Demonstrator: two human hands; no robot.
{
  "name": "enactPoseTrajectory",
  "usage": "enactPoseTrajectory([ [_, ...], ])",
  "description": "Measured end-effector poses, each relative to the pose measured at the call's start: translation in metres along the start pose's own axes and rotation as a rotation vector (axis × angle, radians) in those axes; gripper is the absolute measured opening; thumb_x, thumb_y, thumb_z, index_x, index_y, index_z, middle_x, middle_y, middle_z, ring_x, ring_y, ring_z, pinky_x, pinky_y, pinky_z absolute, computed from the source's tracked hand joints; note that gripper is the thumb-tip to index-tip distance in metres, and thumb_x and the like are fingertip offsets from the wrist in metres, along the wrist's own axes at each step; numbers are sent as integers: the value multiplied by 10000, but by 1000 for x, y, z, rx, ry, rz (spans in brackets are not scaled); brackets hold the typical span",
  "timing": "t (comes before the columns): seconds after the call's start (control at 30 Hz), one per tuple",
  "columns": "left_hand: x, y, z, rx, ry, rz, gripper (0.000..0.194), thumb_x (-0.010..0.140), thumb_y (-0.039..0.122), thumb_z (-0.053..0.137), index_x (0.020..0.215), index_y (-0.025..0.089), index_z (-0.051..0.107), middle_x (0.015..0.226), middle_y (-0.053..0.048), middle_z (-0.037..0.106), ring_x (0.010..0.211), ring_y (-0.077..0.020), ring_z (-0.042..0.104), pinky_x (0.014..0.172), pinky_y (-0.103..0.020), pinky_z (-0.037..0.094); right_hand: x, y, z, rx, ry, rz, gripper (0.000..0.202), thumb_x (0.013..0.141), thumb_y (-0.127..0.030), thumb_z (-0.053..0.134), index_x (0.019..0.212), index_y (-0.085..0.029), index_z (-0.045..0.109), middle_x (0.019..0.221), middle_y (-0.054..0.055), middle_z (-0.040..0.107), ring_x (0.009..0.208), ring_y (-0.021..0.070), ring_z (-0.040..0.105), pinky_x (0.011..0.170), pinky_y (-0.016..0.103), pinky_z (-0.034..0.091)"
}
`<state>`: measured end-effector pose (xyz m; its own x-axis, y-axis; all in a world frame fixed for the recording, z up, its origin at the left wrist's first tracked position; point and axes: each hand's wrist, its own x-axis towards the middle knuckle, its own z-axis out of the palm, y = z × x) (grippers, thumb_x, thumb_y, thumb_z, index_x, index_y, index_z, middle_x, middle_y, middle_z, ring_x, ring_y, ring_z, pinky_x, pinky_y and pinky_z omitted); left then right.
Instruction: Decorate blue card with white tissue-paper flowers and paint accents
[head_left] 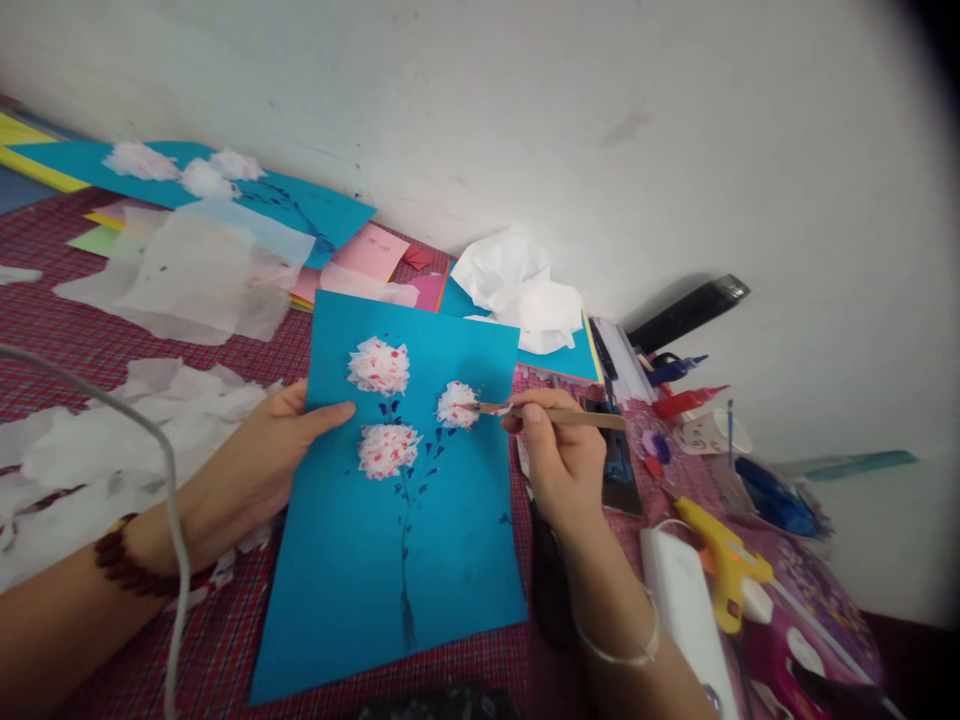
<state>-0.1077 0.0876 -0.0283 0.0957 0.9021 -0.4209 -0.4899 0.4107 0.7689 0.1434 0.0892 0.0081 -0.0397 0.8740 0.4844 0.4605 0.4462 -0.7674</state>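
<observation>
My left hand (262,450) grips the left edge of a blue paper sheet (337,590), its thumb on the front face. Tilted up towards me, the sheet carries three puffs of crumpled white tissue with red specks: an upper left flower (379,366), a lower left flower (388,451) and a right flower (456,406). Dark blue leaf marks and a painted stem run down below them. Pinched in my right hand (562,450) is a thin, flat wooden stick (592,418), whose narrow tip meets the right flower.
A similar blue sheet (300,205) with white puffs leans at the back left. Tissue sheets (195,270) and torn tissue (127,430) lie at left, crossed by a grey cable (169,470). At right are a yellow glue gun (724,555), a white power strip (682,610) and a paper cup (712,432).
</observation>
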Motion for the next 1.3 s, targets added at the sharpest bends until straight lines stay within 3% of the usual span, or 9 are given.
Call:
enactPoseTrajectory([
  [0.5, -2, 2, 2, -8, 8, -23, 539, 695, 178, 798, 1210, 250, 656, 1044, -74, 759, 791, -285, 747, 736, -481, 632, -2, -3, -1, 24, 42, 2, 174, 954, -267, 502, 931, -207, 665, 797, 18, 658, 694, 154, 638, 663, 314, 518],
  [0.7, -2, 1, 1, 4, -5, -17, 519, 723, 167, 780, 1217, 259, 651, 1048, -66, 759, 800, -278, 746, 735, -486, 632, -6, 0, 4, -59, -83, -27, 157, 943, -261, 521, 924, -226, 673, 821, 23, 678, 799, 182, 663, 724, 338, 518],
  [0.87, -1, 0, 0, -8, -16, -21, 497, 729, 174, 779, 1203, 260, 658, 1040, -61, 762, 786, -269, 747, 726, -466, 638, -7, 4, 4, -128, -84, -32, 165, 938, -259, 513, 944, -222, 673, 818, 36, 683, 823, 201, 663, 738, 358, 520],
  [1.13, -2, 0, 1, 4, -16, -8, 559, 710, 174, 783, 1243, 256, 635, 1067, -75, 754, 811, -283, 747, 725, -453, 638, -3, -4, 8, -217, -141, -236, 163, 936, -204, 500, 943, -235, 660, 795, 16, 702, 823, 192, 658, 825, 392, 479],
  [1.3, -3, 2, 4, -4, 6, 1, 579, 685, 181, 802, 1236, 247, 638, 1038, -71, 761, 778, -276, 749, 729, -457, 638, 0, 0, 5, -289, -106, -228, 174, 940, -218, 488, 947, -243, 660, 792, 22, 702, 830, 205, 656, 825, 406, 474],
])
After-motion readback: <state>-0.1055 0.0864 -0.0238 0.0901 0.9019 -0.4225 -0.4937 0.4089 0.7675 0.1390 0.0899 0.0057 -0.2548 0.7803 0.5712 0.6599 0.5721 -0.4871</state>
